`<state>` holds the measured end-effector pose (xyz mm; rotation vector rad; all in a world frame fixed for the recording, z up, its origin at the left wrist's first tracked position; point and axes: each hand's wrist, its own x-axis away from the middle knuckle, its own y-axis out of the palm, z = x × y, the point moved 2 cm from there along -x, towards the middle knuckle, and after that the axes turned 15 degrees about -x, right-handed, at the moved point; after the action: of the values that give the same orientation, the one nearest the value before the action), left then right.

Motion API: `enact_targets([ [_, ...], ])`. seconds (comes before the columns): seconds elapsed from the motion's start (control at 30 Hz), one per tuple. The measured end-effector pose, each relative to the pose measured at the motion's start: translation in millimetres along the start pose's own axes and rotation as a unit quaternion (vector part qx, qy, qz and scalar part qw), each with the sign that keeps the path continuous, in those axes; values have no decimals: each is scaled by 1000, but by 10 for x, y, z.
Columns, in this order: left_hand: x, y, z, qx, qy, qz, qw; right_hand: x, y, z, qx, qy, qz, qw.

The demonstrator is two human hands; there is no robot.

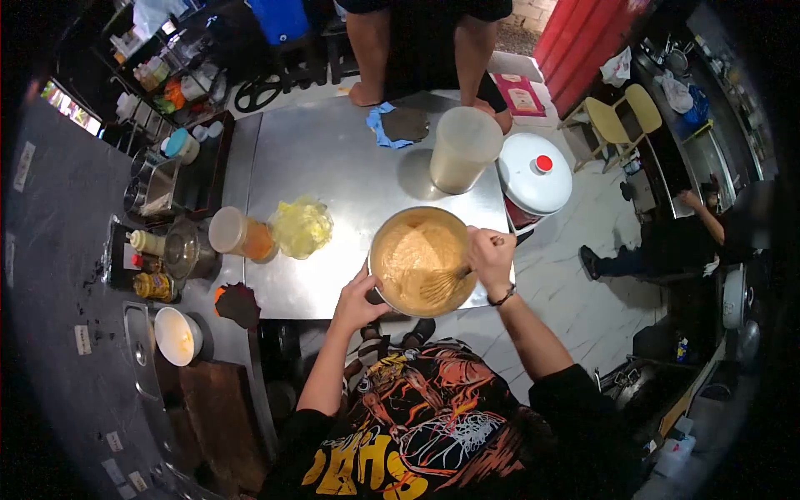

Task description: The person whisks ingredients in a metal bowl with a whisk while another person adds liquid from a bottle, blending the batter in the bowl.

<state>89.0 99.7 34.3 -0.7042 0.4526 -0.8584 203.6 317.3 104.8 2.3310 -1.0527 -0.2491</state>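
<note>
A metal bowl [372, 242] of thick orange-tan batter stands at the front edge of the steel table. My left hand [360, 302] grips the bowl's left rim, thumb and fingers pressed on it. On the right, my right hand [492, 254] is closed round the handle of a whisk [442, 287], whose wires sit in the batter at the bowl's lower right. Behind the bowl stands a tall translucent container [465, 150]. To its left lie a clear plastic bag with yellow contents [302, 227] and a tub with orange contents [242, 234].
Across the steel table [308, 158], a person rests both hands near its far edge, beside a blue and dark cloth [400, 125]. A white lidded bucket [533, 179] stands off the right edge. A white bowl [177, 337] is at the left. Another person is at the far right.
</note>
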Motion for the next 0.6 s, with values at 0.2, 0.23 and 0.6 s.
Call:
enact_targets([
  [0.2,-23,106,48,0,4,-53,999,-81,420,394,39,-312,-76,946],
  [0.23,-26,110,44,-14,-2,-54,998,-57,466,414,182,-492,-192,829],
  [0.6,-14,-46,68,-172,208,43,962,-582,-512,123,56,42,94,993],
])
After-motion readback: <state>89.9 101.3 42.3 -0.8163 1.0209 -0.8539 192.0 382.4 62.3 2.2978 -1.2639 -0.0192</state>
